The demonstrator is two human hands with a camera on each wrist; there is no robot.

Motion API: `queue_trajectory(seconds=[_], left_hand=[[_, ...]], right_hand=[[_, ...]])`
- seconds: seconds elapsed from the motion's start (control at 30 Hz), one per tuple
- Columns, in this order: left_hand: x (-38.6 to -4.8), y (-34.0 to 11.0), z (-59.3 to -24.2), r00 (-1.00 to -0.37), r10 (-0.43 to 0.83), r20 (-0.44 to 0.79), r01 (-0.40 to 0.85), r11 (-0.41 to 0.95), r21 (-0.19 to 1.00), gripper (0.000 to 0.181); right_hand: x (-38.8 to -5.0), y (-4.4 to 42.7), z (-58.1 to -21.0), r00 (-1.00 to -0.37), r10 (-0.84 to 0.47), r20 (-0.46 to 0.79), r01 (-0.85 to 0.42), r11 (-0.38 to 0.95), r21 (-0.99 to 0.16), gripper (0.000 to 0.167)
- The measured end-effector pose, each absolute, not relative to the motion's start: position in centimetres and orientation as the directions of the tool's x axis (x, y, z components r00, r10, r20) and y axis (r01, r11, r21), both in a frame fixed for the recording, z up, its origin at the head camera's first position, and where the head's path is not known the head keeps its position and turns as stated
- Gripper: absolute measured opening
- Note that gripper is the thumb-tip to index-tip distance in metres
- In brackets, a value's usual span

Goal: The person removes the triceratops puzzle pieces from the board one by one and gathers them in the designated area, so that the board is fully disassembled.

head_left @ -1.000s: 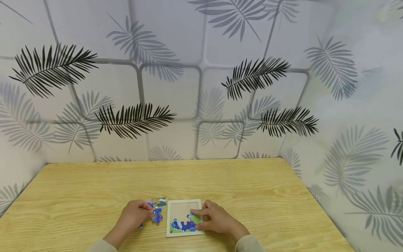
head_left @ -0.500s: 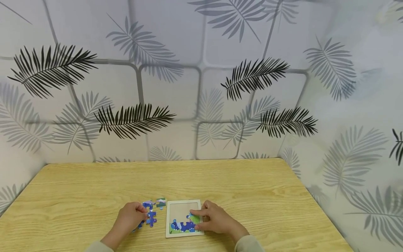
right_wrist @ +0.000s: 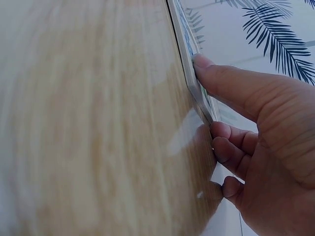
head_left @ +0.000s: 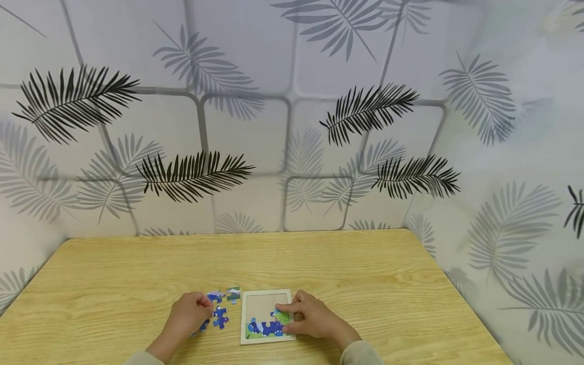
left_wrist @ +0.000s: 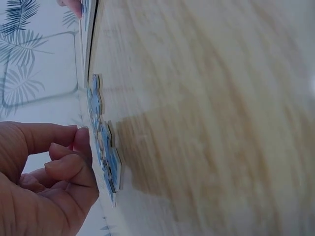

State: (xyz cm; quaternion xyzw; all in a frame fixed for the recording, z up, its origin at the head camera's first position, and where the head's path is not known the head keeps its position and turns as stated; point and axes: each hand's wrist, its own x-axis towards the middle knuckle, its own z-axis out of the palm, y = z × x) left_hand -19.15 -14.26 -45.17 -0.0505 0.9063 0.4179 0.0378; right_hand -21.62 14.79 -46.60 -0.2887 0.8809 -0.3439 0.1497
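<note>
A square wooden puzzle tray (head_left: 244, 317) lies flat on the table, its lower part filled with blue and green dinosaur-like picture pieces. My right hand (head_left: 312, 315) grips its right edge; in the right wrist view the thumb (right_wrist: 221, 76) rests over the rim and the other fingers curl beside it. My left hand (head_left: 188, 314) is just left of a loose blue puzzle piece (head_left: 221, 317). In the left wrist view its fingers (left_wrist: 69, 167) are curled, thumb and index tips close together above flat pieces (left_wrist: 109, 157), with nothing visible between them.
More loose pieces lie around the left hand: a blue one (head_left: 214, 296), a green and white one (head_left: 233, 293) by the tray's upper left corner, and some partly hidden under the hand. The wooden table (head_left: 365, 274) runs back to a leaf-patterned wall (head_left: 255, 132).
The left hand and the blue piece have moved left, away from the tray. Over the last half second that piece has turned slightly while the hand stays put. The right hand keeps its place.
</note>
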Motion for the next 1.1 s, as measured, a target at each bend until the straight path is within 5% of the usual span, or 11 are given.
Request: queue_trajectory(seconds=[0.63, 0.93, 1.1], left_hand=[[-19.6, -10.0, -45.2, -0.986, 0.166, -0.019, 0.090, 0.622, 0.777, 0.013], [-19.2, -9.4, -45.8, -0.945, 0.325, 0.026, 0.299, 0.831, 0.469, 0.070], [-19.1, -8.8, -46.1, -0.942, 0.334, 0.009, 0.320, 0.894, 0.314, 0.082]], right_hand=[[-22.0, 15.0, -47.0, -0.793, -0.608, -0.049, -0.429, 0.612, -0.665, 0.049], [-21.9, 14.9, -47.0, -0.792, -0.609, -0.055, -0.417, 0.604, -0.679, 0.049], [-21.9, 14.9, -46.9, -0.790, -0.610, -0.063, -0.408, 0.599, -0.689, 0.049]])
